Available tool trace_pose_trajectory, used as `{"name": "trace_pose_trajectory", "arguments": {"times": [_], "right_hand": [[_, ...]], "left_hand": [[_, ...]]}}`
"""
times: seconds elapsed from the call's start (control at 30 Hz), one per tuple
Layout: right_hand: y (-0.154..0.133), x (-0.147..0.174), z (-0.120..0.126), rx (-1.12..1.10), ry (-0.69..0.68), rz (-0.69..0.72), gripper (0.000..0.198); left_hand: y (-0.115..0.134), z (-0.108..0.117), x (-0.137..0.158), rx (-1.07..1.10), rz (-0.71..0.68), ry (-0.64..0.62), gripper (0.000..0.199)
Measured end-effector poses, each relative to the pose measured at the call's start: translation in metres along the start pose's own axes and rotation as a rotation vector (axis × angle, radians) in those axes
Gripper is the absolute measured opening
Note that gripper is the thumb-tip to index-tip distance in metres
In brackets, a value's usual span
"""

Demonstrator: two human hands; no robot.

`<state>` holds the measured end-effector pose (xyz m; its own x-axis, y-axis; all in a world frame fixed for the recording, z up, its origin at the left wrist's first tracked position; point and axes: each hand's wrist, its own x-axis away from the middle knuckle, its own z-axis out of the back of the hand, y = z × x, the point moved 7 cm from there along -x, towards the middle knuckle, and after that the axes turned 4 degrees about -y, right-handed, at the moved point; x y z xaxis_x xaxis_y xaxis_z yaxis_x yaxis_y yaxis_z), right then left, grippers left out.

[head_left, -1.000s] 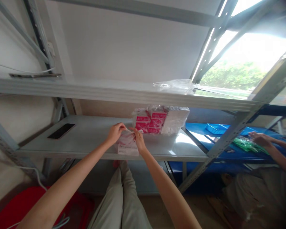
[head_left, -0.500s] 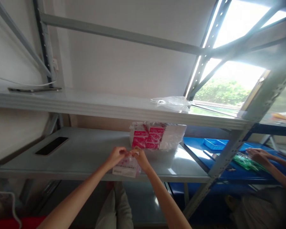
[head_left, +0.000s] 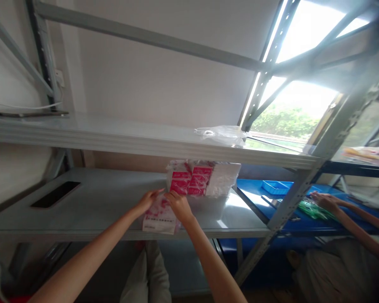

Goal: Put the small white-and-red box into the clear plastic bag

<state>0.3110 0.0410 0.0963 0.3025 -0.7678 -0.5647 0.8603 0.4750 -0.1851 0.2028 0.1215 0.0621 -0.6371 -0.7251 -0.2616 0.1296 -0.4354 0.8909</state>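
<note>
Both hands point(head_left: 164, 203) on bagged packet point(head_left: 158, 215)

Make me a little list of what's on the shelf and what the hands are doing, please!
Left hand: left hand pinches the top edge of a small pink-and-white packet.
Right hand: right hand grips the same packet from the other side.
Packet spot: front edge of the grey shelf.
Behind it: wrapped stack of pink-and-white boxes.
Far left: dark phone lying flat.
Shelf above: clear plastic bag.
Next door: another person's hand on green packets, blue shelf.
</note>
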Motion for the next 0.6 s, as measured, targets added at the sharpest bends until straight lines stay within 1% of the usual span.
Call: {"name": "trace_pose_trajectory", "arguments": {"times": [0.07,0.1,0.17,0.2,0.27,0.37,0.4,0.47,0.53,0.6], "right_hand": [[-0.002,0.001,-0.004,0.032,0.035,-0.01,0.022],[-0.002,0.001,-0.004,0.044,0.053,-0.025,0.02],[-0.001,0.001,-0.003,0.061,0.088,-0.062,0.016],[-0.002,0.002,-0.001,0.069,0.109,-0.075,0.015],[-0.007,0.009,0.004,0.095,0.16,-0.081,0.015],[-0.023,0.034,0.01,0.181,0.231,-0.082,0.016],[-0.029,0.045,0.011,0.211,0.248,-0.086,0.017],[-0.04,0.069,0.009,0.256,0.276,-0.088,0.019],[-0.048,0.088,0.003,0.273,0.286,-0.077,0.02],[-0.052,0.1,-0.003,0.277,0.272,-0.059,0.022]], "left_hand": [[0.003,-0.003,-0.002,-0.077,-0.057,-0.023,0.027],[0.004,-0.004,-0.002,-0.127,-0.066,-0.012,0.024],[0.008,0.002,0.0,-0.242,-0.079,0.065,0.023],[0.012,0.007,0.002,-0.316,-0.107,0.109,0.023],[0.025,0.015,0.006,-0.518,-0.2,0.143,0.025],[0.035,0.023,0.007,-0.876,-0.307,0.081,0.029],[0.033,0.026,0.006,-0.959,-0.321,0.054,0.029],[0.022,0.029,0.003,-1.054,-0.335,-0.011,0.029],[0.006,0.029,0.003,-1.08,-0.333,-0.061,0.029],[-0.013,0.027,0.003,-1.078,-0.313,-0.091,0.029]]}}
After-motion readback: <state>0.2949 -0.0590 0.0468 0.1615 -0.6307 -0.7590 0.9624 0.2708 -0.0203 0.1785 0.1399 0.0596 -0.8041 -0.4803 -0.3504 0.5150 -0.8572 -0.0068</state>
